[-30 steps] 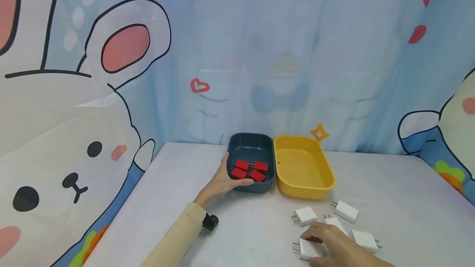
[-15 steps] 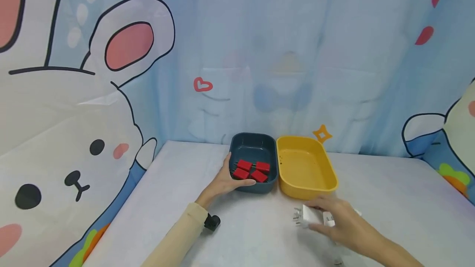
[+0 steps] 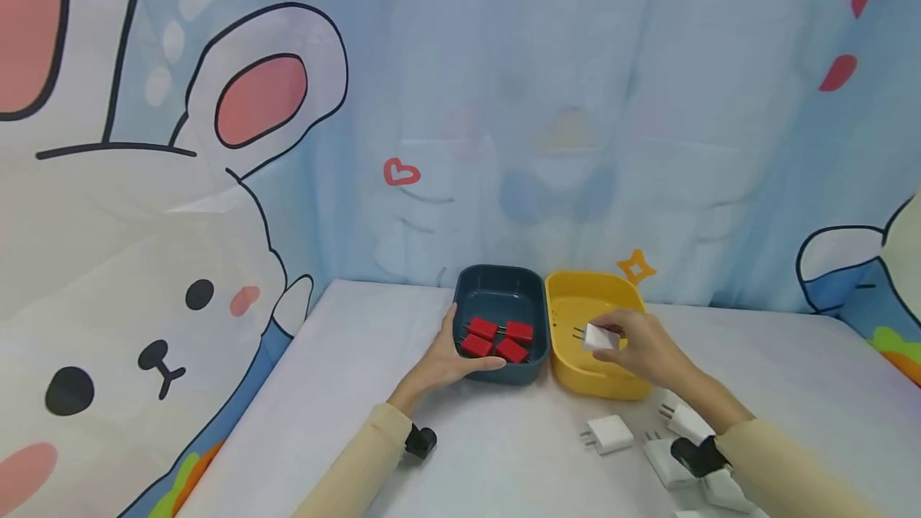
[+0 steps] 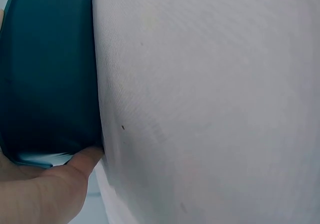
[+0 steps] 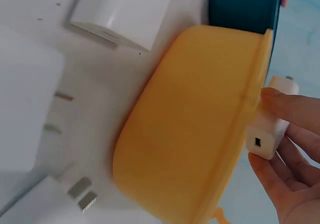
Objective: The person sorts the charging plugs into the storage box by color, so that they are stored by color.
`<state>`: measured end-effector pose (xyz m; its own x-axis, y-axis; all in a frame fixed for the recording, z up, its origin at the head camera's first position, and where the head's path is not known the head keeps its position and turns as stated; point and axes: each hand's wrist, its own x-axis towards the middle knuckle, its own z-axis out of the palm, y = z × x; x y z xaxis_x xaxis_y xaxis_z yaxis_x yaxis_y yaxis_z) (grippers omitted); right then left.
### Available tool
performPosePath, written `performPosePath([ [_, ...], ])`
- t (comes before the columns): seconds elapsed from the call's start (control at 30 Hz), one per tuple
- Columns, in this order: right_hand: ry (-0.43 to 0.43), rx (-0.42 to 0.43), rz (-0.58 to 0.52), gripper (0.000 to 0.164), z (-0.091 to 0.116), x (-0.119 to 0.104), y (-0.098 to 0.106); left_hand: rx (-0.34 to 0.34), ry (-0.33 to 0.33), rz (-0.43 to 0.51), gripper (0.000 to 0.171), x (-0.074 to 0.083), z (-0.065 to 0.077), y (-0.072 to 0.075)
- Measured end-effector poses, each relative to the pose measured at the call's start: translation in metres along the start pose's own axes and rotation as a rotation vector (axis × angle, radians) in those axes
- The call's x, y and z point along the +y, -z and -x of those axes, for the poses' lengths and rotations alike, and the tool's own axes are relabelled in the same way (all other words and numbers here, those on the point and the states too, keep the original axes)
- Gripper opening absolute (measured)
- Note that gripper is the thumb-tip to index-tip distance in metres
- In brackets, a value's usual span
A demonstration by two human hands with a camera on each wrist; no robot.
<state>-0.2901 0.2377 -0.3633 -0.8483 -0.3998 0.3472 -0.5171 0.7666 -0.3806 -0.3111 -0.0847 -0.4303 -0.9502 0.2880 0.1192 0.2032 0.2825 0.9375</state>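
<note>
My right hand (image 3: 643,348) pinches a white charger plug (image 3: 600,337) between thumb and fingers, over the yellow bin (image 3: 596,380); its prongs point left. In the right wrist view, the charger plug's port end (image 5: 259,143) shows beside the bin's rim. My left hand (image 3: 439,360) holds the near left corner of the dark teal bin (image 3: 512,375), its thumb along the front and its fingers along the left side. Inside that bin lie several red charger plugs (image 3: 477,344). The left wrist view shows the bin's wall (image 4: 50,74) with the hand against it.
On the white table (image 3: 504,454), one white charger plug (image 3: 610,433) lies in front of the yellow bin. Several more, among them a nearby white plug (image 3: 665,462), lie to its right, partly under my right forearm. A printed curtain (image 3: 460,102) hangs behind the bins.
My right hand has lifted a white charger plug from the table and carried it forward over the yellow bin. My left hand stays on the teal bin. The head view has shifted slightly.
</note>
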Motion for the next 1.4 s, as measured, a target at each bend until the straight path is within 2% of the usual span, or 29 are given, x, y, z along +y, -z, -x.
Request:
performPosePath([
  [0.17,-0.06,-0.102,-0.015,0.035,-0.021,0.012,-0.019,0.012,-0.001,0.0,0.123,-0.004,0.0,-0.001],
  [0.37,-0.117,-0.2,-0.039,0.025,-0.029,0.018,-0.033,0.018,0.014,-0.011,0.124,-0.005,-0.002,0.0],
  [0.63,-0.168,-0.24,-0.054,0.024,-0.03,0.028,-0.041,0.0,-0.001,0.002,0.124,0.0,-0.003,-0.004],
  [0.9,-0.216,-0.267,-0.068,0.027,-0.036,0.025,-0.048,0.018,0.04,-0.013,0.124,-0.003,-0.001,0.0],
  [1.13,-0.195,-0.258,-0.103,0.03,-0.032,0.026,-0.042,0.017,0.05,-0.015,0.125,-0.002,-0.001,-0.002],
  [1.4,-0.087,-0.127,-0.111,0.04,-0.017,0.017,-0.012,0.031,0.079,-0.037,0.124,0.003,0.003,0.0],
])
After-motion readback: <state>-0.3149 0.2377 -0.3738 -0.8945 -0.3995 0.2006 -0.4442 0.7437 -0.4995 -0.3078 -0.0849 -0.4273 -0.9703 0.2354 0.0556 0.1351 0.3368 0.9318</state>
